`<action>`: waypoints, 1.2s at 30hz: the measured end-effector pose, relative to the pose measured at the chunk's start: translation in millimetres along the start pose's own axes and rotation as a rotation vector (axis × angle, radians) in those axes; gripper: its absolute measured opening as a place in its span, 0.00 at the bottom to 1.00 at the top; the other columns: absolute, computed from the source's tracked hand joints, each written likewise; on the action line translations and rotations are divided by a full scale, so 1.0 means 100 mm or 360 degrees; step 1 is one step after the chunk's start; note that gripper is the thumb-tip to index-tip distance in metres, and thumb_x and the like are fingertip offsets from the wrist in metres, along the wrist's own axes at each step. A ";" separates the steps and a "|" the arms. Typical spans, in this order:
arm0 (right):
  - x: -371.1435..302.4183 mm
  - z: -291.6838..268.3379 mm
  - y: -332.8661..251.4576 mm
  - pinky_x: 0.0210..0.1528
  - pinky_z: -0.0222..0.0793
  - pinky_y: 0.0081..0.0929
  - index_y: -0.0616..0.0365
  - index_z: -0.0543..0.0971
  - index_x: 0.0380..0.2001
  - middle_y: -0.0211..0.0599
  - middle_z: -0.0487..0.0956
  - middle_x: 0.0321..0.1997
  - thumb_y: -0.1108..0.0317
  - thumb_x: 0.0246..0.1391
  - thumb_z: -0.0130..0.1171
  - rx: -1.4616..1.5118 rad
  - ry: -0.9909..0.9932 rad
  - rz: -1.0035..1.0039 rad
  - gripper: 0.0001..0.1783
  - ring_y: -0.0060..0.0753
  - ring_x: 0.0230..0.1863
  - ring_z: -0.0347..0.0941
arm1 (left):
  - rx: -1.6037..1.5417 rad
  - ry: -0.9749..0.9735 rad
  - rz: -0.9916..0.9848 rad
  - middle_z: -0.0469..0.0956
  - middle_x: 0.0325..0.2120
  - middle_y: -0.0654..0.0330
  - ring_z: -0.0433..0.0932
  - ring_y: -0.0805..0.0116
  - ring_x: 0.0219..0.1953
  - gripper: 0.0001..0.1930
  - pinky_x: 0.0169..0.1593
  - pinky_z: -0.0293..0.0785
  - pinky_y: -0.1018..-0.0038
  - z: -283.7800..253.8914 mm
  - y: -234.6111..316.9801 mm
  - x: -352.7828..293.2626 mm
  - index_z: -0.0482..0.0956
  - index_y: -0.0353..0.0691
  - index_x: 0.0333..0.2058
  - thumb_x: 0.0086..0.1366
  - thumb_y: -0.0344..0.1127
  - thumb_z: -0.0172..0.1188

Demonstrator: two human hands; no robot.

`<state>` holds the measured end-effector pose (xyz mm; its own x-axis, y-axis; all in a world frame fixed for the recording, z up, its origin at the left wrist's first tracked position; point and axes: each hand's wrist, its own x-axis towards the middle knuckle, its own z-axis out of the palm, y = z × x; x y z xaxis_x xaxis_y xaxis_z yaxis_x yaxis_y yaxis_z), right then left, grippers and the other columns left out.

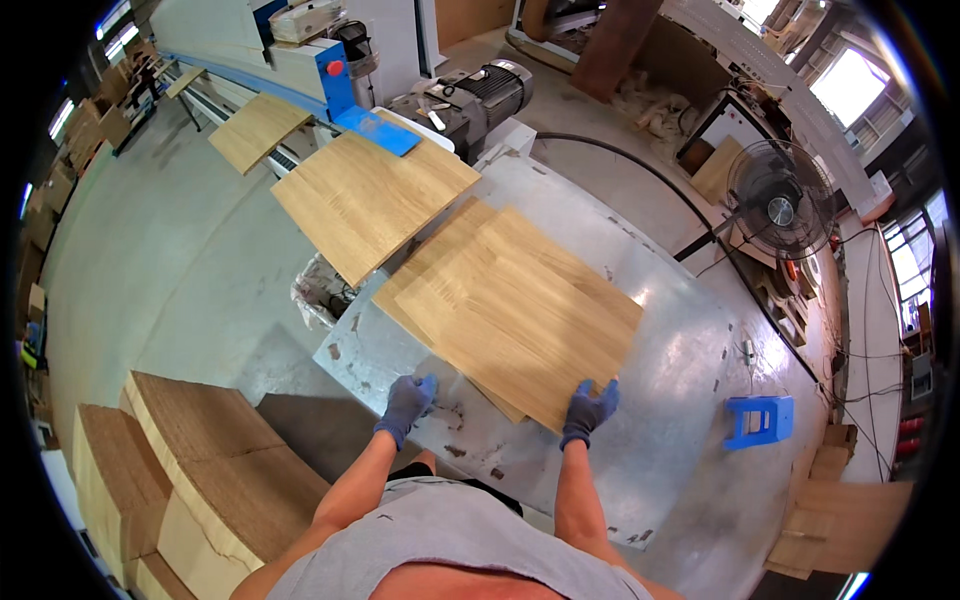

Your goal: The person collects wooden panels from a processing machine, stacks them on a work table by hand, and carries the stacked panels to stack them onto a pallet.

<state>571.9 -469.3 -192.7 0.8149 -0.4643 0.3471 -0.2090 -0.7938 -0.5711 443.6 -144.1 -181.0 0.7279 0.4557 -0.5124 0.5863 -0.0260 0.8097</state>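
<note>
On the grey metal table (680,400), light wood-grain boards (520,310) lay stacked slightly askew, their near edges toward the person. The right hand (590,410), in a blue-grey glove, was at the near right edge of the top board, thumb and fingers spread apart; whether they pinched that edge could not be told. The left hand (407,406), gloved alike, was loosely open over the table's near left edge, just beside the stack and apart from it, with nothing visible in its fingers. Beyond the stack's far left side, another wood-grain board (375,195) jutted from a machine (300,75) with a blue panel and a red button, and a smaller board (258,130) rested farther along it. A dark motor (495,90) stood behind the table, a black fan (780,200) and a blue stool (760,422) to the right, and thick stacked panels (225,460) at lower left.
</note>
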 end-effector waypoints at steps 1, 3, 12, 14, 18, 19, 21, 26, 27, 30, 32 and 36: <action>-0.02 0.08 -0.13 0.59 0.63 0.44 0.68 0.70 0.58 0.58 0.76 0.51 0.63 0.47 0.66 -0.0031 -0.0074 0.0029 0.35 0.57 0.55 0.70 | 0.0000 -0.0009 0.0009 0.80 0.15 0.53 0.79 0.65 0.15 0.22 0.25 0.76 0.70 -0.02 -0.02 0.05 0.83 0.34 0.22 0.65 0.47 0.56; -0.08 0.24 -0.34 0.61 0.62 0.43 0.69 0.69 0.58 0.59 0.76 0.53 0.63 0.47 0.66 -0.0057 -0.0146 0.0057 0.36 0.56 0.56 0.70 | 0.0000 -0.0043 0.0063 0.79 0.16 0.49 0.78 0.59 0.18 0.20 0.27 0.74 0.65 -0.10 -0.01 0.11 0.82 0.34 0.23 0.62 0.46 0.57; -0.05 0.44 -0.49 0.44 0.73 0.31 0.68 0.77 0.43 0.47 0.83 0.41 0.69 0.46 0.69 0.0713 -0.0830 0.0330 0.21 0.39 0.38 0.79 | 0.0182 0.0081 0.0382 0.77 0.20 0.48 0.76 0.60 0.23 0.19 0.31 0.69 0.61 -0.71 0.19 0.20 0.79 0.34 0.28 0.61 0.48 0.56; -0.08 0.47 -0.58 0.42 0.73 0.31 0.67 0.77 0.42 0.42 0.82 0.40 0.73 0.48 0.66 0.1058 -0.0758 0.0397 0.17 0.35 0.36 0.77 | -0.0087 -0.0007 0.0271 0.79 0.22 0.58 0.78 0.69 0.26 0.18 0.32 0.73 0.65 -0.77 -0.10 0.43 0.81 0.35 0.29 0.63 0.46 0.57; 0.10 0.56 -0.53 0.40 0.72 0.30 0.68 0.77 0.42 0.42 0.82 0.39 0.71 0.50 0.65 0.1181 -0.0799 0.0663 0.17 0.33 0.35 0.77 | -0.0789 -0.0135 -0.0061 0.82 0.26 0.61 0.80 0.69 0.27 0.15 0.33 0.76 0.70 -1.02 0.24 0.44 0.82 0.36 0.34 0.65 0.44 0.57; 0.18 0.59 -0.53 0.40 0.72 0.30 0.69 0.77 0.42 0.41 0.82 0.38 0.70 0.51 0.64 0.1046 -0.0808 0.0740 0.17 0.33 0.34 0.76 | -0.0839 -0.0111 -0.0067 0.82 0.33 0.58 0.82 0.66 0.31 0.16 0.37 0.78 0.69 -1.11 0.25 0.53 0.80 0.36 0.41 0.66 0.44 0.56; 0.21 0.63 -0.53 0.39 0.72 0.29 0.69 0.77 0.41 0.41 0.82 0.37 0.68 0.52 0.64 0.0911 -0.0810 0.0819 0.17 0.32 0.34 0.76 | -0.0885 -0.0092 -0.0071 0.83 0.39 0.55 0.84 0.63 0.35 0.19 0.42 0.79 0.68 -1.20 0.35 0.62 0.78 0.37 0.48 0.67 0.45 0.56; 0.11 0.75 -0.38 0.40 0.72 0.32 0.70 0.78 0.42 0.45 0.82 0.38 0.62 0.54 0.63 0.1022 -0.0699 0.0590 0.20 0.36 0.34 0.77 | -0.0945 0.0185 0.0052 0.80 0.45 0.52 0.83 0.59 0.38 0.24 0.42 0.79 0.65 -1.19 0.57 0.61 0.72 0.37 0.56 0.67 0.46 0.56; 0.12 0.76 -0.34 0.40 0.72 0.32 0.70 0.78 0.42 0.45 0.82 0.38 0.62 0.54 0.63 0.1024 -0.0693 0.0603 0.20 0.36 0.34 0.77 | -0.0947 0.0263 0.0038 0.80 0.45 0.52 0.82 0.59 0.38 0.25 0.41 0.79 0.65 -1.14 0.59 0.60 0.72 0.37 0.56 0.67 0.47 0.56; 0.13 0.79 -0.27 0.42 0.72 0.34 0.71 0.77 0.42 0.48 0.82 0.39 0.60 0.55 0.63 0.0785 -0.0661 0.0535 0.21 0.39 0.36 0.77 | -0.0942 0.0334 0.0042 0.79 0.46 0.52 0.82 0.59 0.38 0.25 0.42 0.79 0.65 -1.00 0.51 0.58 0.72 0.36 0.56 0.66 0.47 0.57; 0.09 0.72 -0.40 0.44 0.71 0.35 0.71 0.77 0.42 0.50 0.82 0.39 0.60 0.57 0.61 0.0720 -0.0628 0.0435 0.21 0.42 0.38 0.77 | -0.0924 0.0332 -0.0011 0.78 0.46 0.52 0.82 0.58 0.38 0.25 0.42 0.79 0.64 -1.00 0.44 0.48 0.72 0.37 0.56 0.66 0.47 0.57; 0.11 0.54 -0.60 0.44 0.70 0.37 0.70 0.77 0.41 0.52 0.81 0.40 0.58 0.58 0.59 0.0763 -0.0705 0.0457 0.21 0.46 0.40 0.77 | -0.0817 0.0393 -0.0114 0.78 0.46 0.52 0.82 0.57 0.38 0.26 0.41 0.79 0.63 -0.95 0.42 0.30 0.71 0.37 0.57 0.66 0.48 0.58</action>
<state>622.6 -406.0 -194.5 0.9276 -0.3451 -0.1429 -0.2705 -0.3569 -0.8941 456.3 -47.3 -135.2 0.5521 0.6362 -0.5389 0.3384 0.4198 0.8422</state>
